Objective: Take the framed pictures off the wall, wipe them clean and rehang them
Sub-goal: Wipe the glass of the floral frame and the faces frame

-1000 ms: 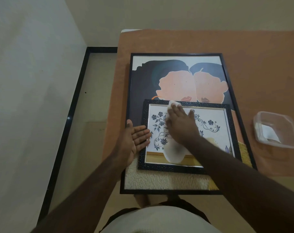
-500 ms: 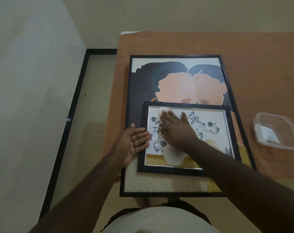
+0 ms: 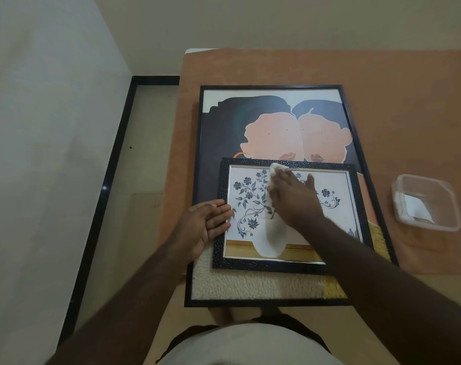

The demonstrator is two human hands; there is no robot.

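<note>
While L hand (image 3: 205, 227) braces small frame (image 3: 290, 266) w/ fingers flat, R hand (image 3: 294, 198) fingers press cloth (image 3: 278, 168) onto its glass.

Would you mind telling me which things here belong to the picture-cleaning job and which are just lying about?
Part of the job:
small floral picture, being wiped
large portrait picture, lying underneath
white cloth, under the right hand
left hand, flat against the small frame's left edge

Just lying about:
clear plastic container on the orange table cover, right of the frames
</note>
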